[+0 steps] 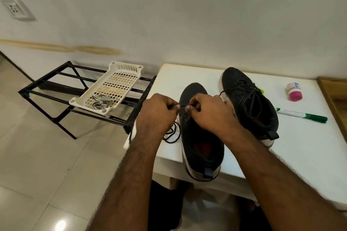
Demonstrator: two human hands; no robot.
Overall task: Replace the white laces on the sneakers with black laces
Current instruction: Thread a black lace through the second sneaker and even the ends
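Hands over near sneaker [201, 142], toe pointing away, heel overhanging front edge of white bench [308, 148]. Left hand [158, 111] curled, pinching black lace [173, 133] between thumb and fingers; slack of lace coiled on bench just left of near sneaker. Right hand [210, 111] curled, pinching same lace at eyelet area of near sneaker; short taut stretch of lace between both hands. Far sneaker [247, 103] to right and behind, already laced in black, one loose end trailing toward right hand. White laces [99, 103] bundled at near end of white perforated tray [110, 88], resting on black metal rack [56, 88] left of bench. Green marker [302, 115] and small pink-capped bottle [294, 92] on bench, right of far sneaker. Wall socket [16, 8] upper left.
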